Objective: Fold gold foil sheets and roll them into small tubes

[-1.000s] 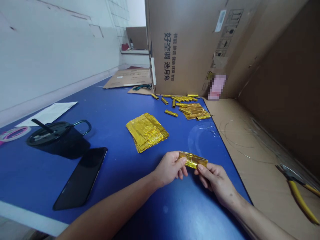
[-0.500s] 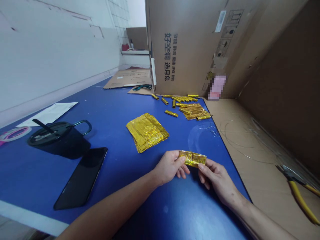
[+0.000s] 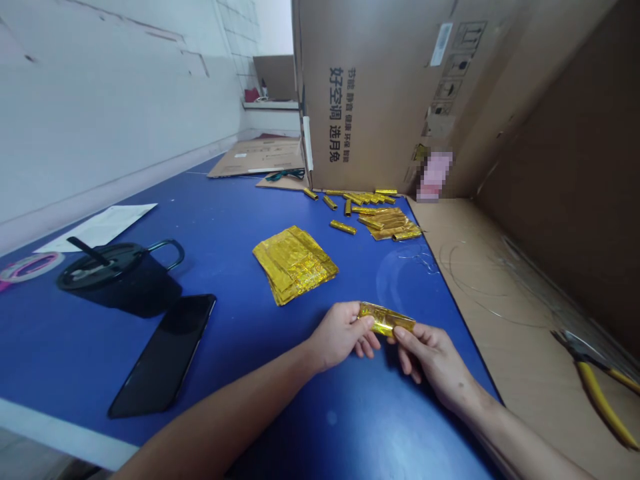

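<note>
A strip of shiny gold foil paper (image 3: pixel 384 319), folded or rolled lengthwise, is stretched between both hands above the blue table (image 3: pixel 225 360). My left hand (image 3: pixel 343 335) pinches its left end, thumb on top. The right end is gripped by my right hand (image 3: pixel 426 348), with the thumb pressing on the near face. Beyond my left hand lies a stack of flat gold foil sheets (image 3: pixel 296 263). Several gold foil rolls (image 3: pixel 343 227) are scattered farther back, some resting on another foil sheet (image 3: pixel 393 221).
On the left are a dark lidded mug (image 3: pixel 123 277), a black phone (image 3: pixel 165 357), a roll of tape (image 3: pixel 33 267) and a white paper (image 3: pixel 107 223). Yellow-handled pliers (image 3: pixel 597 393) and thin wire (image 3: pixel 480 303) lie on cardboard at right. A large cardboard box (image 3: pixel 380 100) stands behind.
My right hand has shifted slightly left along the foil strip, its thumb now farther in from the right end. The strip tilts a little more downward to the right. My left hand keeps its pinch.
</note>
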Action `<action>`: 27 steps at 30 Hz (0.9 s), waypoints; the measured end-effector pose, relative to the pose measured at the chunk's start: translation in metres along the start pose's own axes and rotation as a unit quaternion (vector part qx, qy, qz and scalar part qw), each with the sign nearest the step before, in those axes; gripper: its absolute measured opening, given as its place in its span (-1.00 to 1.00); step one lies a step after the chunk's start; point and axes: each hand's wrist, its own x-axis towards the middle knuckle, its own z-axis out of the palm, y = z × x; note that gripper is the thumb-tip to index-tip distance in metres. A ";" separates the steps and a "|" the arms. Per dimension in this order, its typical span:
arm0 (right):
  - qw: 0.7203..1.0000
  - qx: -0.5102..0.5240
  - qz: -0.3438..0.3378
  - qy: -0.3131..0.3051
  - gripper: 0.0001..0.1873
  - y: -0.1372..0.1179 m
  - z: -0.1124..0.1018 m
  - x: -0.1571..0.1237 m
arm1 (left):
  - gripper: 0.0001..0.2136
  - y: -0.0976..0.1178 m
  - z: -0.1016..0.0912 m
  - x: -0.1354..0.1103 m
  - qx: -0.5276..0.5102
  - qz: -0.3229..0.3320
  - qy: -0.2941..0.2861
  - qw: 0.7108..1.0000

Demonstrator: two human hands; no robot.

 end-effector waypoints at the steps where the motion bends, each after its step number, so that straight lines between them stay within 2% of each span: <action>1: 1.000 0.003 -0.001 0.007 -0.61 0.000 0.000 0.000 | -0.79 0.000 -0.002 0.001 0.013 0.010 0.014 1.000; 4: 0.999 0.024 -0.007 0.030 -0.61 0.000 0.001 0.001 | -0.86 0.005 -0.009 0.004 0.060 0.071 0.120 0.988; 7: 0.999 0.035 -0.006 0.039 -0.62 0.002 0.001 0.002 | -0.83 0.022 -0.020 -0.003 0.121 0.138 0.259 0.948; 9: 0.999 0.037 -0.007 0.036 -0.63 0.005 0.000 0.003 | -0.73 0.034 -0.032 -0.016 0.139 0.152 0.302 0.931; 10: 0.999 0.039 -0.010 0.034 -0.64 0.006 0.000 0.003 | -0.69 0.038 -0.041 -0.025 0.158 0.171 0.334 0.913; 11: 0.999 0.041 -0.013 0.032 -0.64 0.007 -0.001 0.003 | -0.66 0.041 -0.051 -0.036 0.182 0.198 0.377 0.886; 12: 0.999 0.042 -0.014 0.029 -0.65 0.008 -0.001 0.003 | -0.63 0.042 -0.065 -0.049 0.207 0.230 0.439 0.844; 15: 0.999 0.038 -0.014 0.025 -0.65 0.009 -0.002 0.003 | -0.54 0.035 -0.117 -0.093 0.244 0.314 0.620 0.676; 17: 0.999 0.034 -0.014 0.025 -0.65 0.010 -0.002 0.002 | -0.43 0.024 -0.155 -0.121 0.265 0.326 0.701 0.576; 18: 0.999 0.032 -0.014 0.025 -0.65 0.010 -0.002 0.002 | -0.38 0.018 -0.173 -0.132 0.263 0.301 0.726 0.560; 19: 0.999 0.031 -0.014 0.026 -0.65 0.010 -0.002 0.002 | -0.33 0.012 -0.188 -0.140 0.251 0.269 0.739 0.564; 20: 0.999 0.030 -0.015 0.026 -0.65 0.010 -0.002 0.002 | -0.27 0.006 -0.201 -0.146 0.236 0.237 0.740 0.584; 22: 0.999 0.029 -0.016 0.027 -0.66 0.010 -0.002 0.003 | -0.10 -0.001 -0.219 -0.151 0.211 0.191 0.711 0.643; 23: 0.999 0.030 -0.016 0.027 -0.66 0.010 -0.002 0.003 | -0.04 -0.002 -0.224 -0.151 0.219 0.169 0.696 0.662; 25: 0.999 0.032 -0.016 0.029 -0.65 0.009 -0.001 0.003 | 0.04 0.000 -0.231 -0.148 0.254 0.141 0.689 0.664; 27: 0.999 0.034 -0.013 0.032 -0.65 0.008 -0.002 0.002 | 0.07 0.007 -0.233 -0.145 0.303 0.116 0.686 0.651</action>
